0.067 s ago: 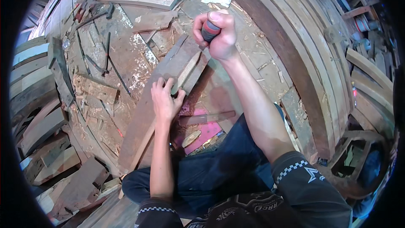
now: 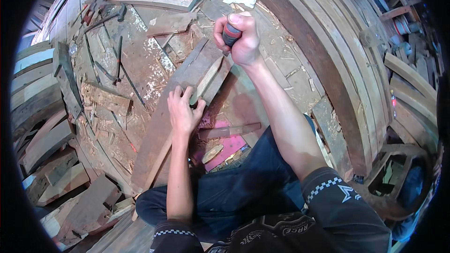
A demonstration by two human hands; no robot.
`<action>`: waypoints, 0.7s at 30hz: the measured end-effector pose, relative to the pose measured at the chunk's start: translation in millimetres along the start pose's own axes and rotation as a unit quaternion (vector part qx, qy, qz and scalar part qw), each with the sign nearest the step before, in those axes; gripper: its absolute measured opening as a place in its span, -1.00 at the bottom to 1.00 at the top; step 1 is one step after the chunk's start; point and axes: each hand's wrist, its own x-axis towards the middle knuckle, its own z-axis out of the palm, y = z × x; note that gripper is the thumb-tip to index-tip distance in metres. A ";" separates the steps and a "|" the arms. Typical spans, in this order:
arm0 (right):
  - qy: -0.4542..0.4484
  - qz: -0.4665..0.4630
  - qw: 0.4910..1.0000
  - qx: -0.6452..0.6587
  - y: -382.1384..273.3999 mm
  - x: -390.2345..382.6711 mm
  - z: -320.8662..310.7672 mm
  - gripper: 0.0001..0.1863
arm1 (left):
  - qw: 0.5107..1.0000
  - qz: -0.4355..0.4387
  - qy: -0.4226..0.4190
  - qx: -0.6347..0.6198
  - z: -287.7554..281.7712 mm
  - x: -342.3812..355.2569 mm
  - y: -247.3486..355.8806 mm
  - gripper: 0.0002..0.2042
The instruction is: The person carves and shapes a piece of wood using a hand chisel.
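A long brown plank (image 2: 152, 133) lies slanted in front of me, with a narrow pale wooden strip (image 2: 209, 76) along its upper part. My left hand (image 2: 183, 112) is curled over the strip's near end, fingertips on one side and thumb on the other. In my right fist (image 2: 244, 42) I grip a hand tool by its thick grey-and-red handle (image 2: 231, 33), thumb over the top. The tool stands steeply near the strip's far tip. Its working end is mostly hidden beneath my fist, so its exact kind cannot be told.
A hammer (image 2: 107, 20) and thin dark metal tools lie at the left, near a rough wood block (image 2: 107, 98). Long curved beams (image 2: 323, 61) run along the right. A pink sheet (image 2: 225, 152) lies by my legs, and wood chips litter the floor.
My right hand and the tool have shifted very slightly to the left. My left hand and the plank stay where they were.
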 end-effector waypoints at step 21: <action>-0.025 -0.006 1.000 0.012 -1.7 -0.1 -1.8 -0.32 | 1.000 0.001 -0.002 0.003 -1.8 0.6 2.3 -0.74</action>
